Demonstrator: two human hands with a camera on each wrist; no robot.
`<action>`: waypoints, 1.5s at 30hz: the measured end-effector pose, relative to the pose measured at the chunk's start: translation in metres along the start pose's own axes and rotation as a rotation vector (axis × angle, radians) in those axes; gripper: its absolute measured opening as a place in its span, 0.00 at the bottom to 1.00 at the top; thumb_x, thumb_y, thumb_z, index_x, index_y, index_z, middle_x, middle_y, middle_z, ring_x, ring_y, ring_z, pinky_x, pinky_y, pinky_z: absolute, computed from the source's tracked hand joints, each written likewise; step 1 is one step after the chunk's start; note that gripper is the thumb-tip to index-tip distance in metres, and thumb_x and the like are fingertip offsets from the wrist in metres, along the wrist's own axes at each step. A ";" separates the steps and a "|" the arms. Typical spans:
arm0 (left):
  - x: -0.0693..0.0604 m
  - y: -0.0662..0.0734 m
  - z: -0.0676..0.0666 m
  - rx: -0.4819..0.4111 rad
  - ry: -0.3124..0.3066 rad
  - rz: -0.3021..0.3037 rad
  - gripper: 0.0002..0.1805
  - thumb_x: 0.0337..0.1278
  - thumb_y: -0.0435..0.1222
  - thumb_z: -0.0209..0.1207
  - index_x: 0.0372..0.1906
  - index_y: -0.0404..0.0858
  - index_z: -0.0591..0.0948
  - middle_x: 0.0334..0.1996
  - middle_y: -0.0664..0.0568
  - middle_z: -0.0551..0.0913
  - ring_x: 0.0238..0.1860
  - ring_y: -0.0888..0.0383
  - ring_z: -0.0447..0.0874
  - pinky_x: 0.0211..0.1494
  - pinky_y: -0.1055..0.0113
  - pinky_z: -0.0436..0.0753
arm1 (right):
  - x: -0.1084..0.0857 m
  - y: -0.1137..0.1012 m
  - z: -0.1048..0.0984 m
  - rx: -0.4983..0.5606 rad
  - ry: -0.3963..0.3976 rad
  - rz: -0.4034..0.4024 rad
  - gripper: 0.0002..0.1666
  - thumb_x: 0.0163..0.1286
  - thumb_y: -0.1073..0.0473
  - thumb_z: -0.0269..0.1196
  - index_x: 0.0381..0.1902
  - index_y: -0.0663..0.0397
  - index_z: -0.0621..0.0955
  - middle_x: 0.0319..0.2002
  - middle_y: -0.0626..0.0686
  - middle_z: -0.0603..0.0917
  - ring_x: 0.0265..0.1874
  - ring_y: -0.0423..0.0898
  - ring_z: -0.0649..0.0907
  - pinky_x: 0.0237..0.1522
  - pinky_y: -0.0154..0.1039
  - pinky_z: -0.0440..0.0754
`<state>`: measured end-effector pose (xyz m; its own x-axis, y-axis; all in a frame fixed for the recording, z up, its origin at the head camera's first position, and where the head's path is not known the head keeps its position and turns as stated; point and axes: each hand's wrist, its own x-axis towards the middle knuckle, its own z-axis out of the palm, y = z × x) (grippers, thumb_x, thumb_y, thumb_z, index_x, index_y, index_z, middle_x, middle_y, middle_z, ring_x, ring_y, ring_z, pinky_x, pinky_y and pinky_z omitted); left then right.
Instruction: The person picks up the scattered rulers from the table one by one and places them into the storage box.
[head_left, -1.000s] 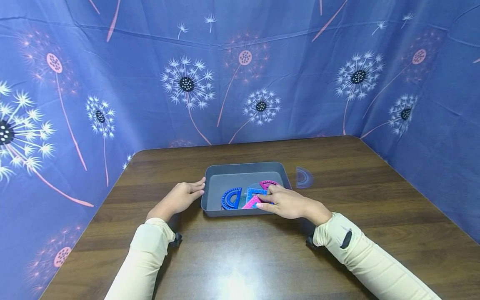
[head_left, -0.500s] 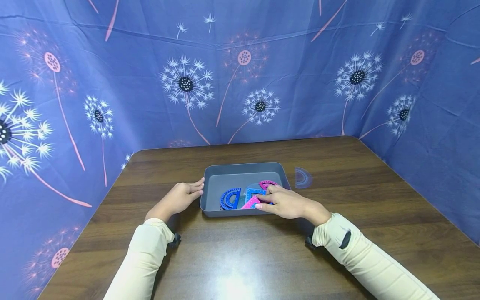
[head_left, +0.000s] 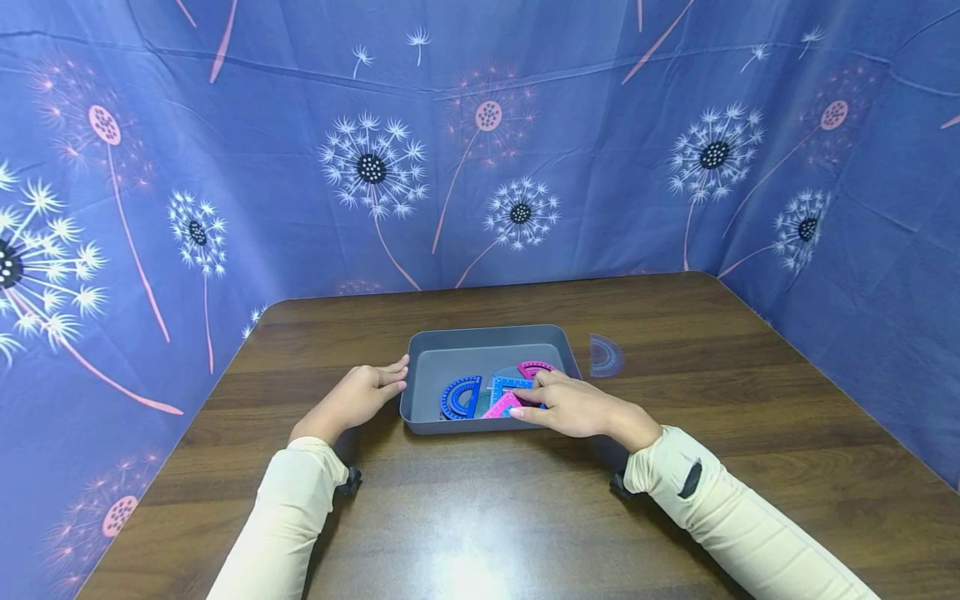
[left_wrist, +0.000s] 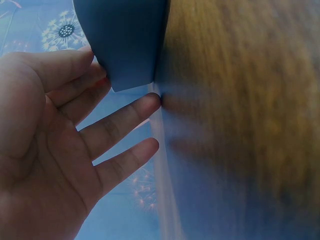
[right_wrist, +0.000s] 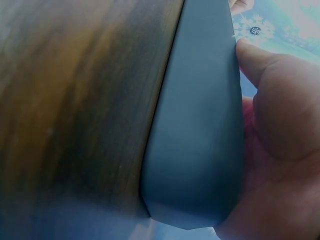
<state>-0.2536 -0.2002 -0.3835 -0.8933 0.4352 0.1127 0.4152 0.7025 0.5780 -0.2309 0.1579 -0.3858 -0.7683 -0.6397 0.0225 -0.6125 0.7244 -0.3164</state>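
A grey rectangular tray (head_left: 450,337) stands on the table. My left hand (head_left: 358,400) touches its left end; in the left wrist view the fingers are spread and fairly straight, some against the tray's wall (left_wrist: 125,45). Over the near right part of the tray is my right hand (head_left: 577,404), thumb and index finger beside a pink piece with ruler marks (head_left: 501,406). Whether they pinch it cannot be seen; the tray's side (right_wrist: 195,115) hides the fingers in the right wrist view. Also inside are a blue protractor (head_left: 461,397), a light blue set square (head_left: 504,383) and a pink protractor (head_left: 534,367).
A clear protractor (head_left: 606,356) lies on the wooden table (head_left: 675,333), just right of the tray. Behind the table's far edge hangs a blue curtain (head_left: 450,208) with dandelion prints, continuing along both sides.
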 end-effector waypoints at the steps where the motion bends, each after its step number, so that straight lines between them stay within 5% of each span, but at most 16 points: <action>1: 0.000 -0.001 0.000 0.000 0.001 0.000 0.20 0.73 0.34 0.55 0.62 0.26 0.75 0.70 0.44 0.68 0.72 0.40 0.62 0.73 0.46 0.61 | 0.000 -0.001 0.000 0.000 -0.002 0.002 0.39 0.74 0.31 0.51 0.66 0.53 0.77 0.29 0.45 0.67 0.33 0.41 0.66 0.30 0.36 0.66; 8: -0.001 -0.003 0.001 0.005 0.005 0.005 0.20 0.73 0.35 0.55 0.62 0.27 0.75 0.70 0.44 0.68 0.71 0.41 0.63 0.73 0.46 0.62 | 0.000 -0.002 -0.005 0.018 0.000 -0.031 0.39 0.74 0.34 0.54 0.68 0.59 0.74 0.31 0.47 0.70 0.35 0.42 0.65 0.35 0.37 0.65; 15: 0.002 -0.004 0.001 0.029 0.002 0.005 0.21 0.73 0.36 0.54 0.63 0.28 0.75 0.71 0.46 0.67 0.72 0.41 0.63 0.73 0.46 0.62 | -0.005 0.005 -0.036 0.102 0.137 -0.118 0.34 0.72 0.45 0.63 0.69 0.56 0.74 0.54 0.51 0.79 0.51 0.46 0.74 0.50 0.45 0.75; 21: 0.002 -0.001 0.001 0.049 -0.009 0.002 0.21 0.74 0.36 0.54 0.64 0.29 0.75 0.71 0.47 0.67 0.72 0.42 0.63 0.73 0.47 0.62 | -0.016 0.027 -0.073 0.147 0.278 -0.066 0.33 0.68 0.51 0.68 0.68 0.54 0.75 0.57 0.52 0.79 0.53 0.48 0.75 0.49 0.51 0.77; 29: -0.001 0.000 -0.001 0.029 -0.017 -0.010 0.22 0.74 0.37 0.54 0.65 0.30 0.74 0.72 0.48 0.66 0.73 0.42 0.61 0.74 0.47 0.62 | -0.031 0.068 -0.103 0.206 0.360 0.074 0.33 0.67 0.55 0.69 0.67 0.57 0.75 0.60 0.60 0.78 0.59 0.60 0.76 0.58 0.59 0.74; 37: 0.000 0.000 -0.002 0.033 -0.011 -0.008 0.22 0.73 0.36 0.54 0.65 0.30 0.74 0.72 0.47 0.66 0.73 0.42 0.61 0.74 0.47 0.61 | -0.027 0.100 -0.106 0.164 0.264 0.131 0.37 0.66 0.54 0.70 0.68 0.63 0.72 0.66 0.65 0.74 0.61 0.66 0.75 0.63 0.63 0.71; 45: 0.000 -0.001 0.000 0.031 -0.010 -0.005 0.21 0.73 0.36 0.55 0.64 0.29 0.75 0.71 0.47 0.67 0.72 0.41 0.62 0.74 0.47 0.61 | -0.006 0.126 -0.080 0.183 0.083 0.227 0.50 0.58 0.56 0.75 0.71 0.72 0.64 0.68 0.72 0.68 0.66 0.71 0.68 0.66 0.65 0.65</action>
<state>-0.2544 -0.2007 -0.3836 -0.8938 0.4369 0.1016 0.4157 0.7218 0.5533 -0.3185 0.2731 -0.3502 -0.8988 -0.4383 0.0064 -0.3854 0.7831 -0.4881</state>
